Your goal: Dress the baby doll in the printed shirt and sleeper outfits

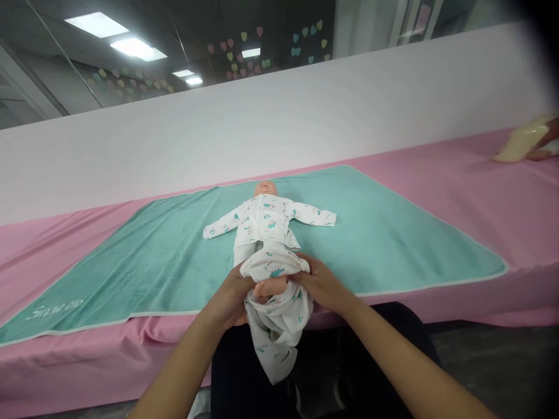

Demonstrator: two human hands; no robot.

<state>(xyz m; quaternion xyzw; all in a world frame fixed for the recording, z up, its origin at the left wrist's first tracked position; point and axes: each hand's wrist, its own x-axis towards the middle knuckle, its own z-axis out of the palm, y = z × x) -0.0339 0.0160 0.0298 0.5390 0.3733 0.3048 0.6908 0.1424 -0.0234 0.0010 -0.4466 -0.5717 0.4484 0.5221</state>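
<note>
At the teal towel's (131, 273) edge, your left hand (229, 298) and right hand (318, 284) curl softly around the printed sleepsuit (276, 329) and doll's bare foot (271, 288), not pinching.

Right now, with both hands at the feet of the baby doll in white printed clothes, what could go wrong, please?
The loose white printed cloth hangs past the table edge, so its weight could drag the doll toward you. The bare foot between your left hand and right hand could catch in the bunched cloth. The teal towel could slide on the pink sheet.
</note>
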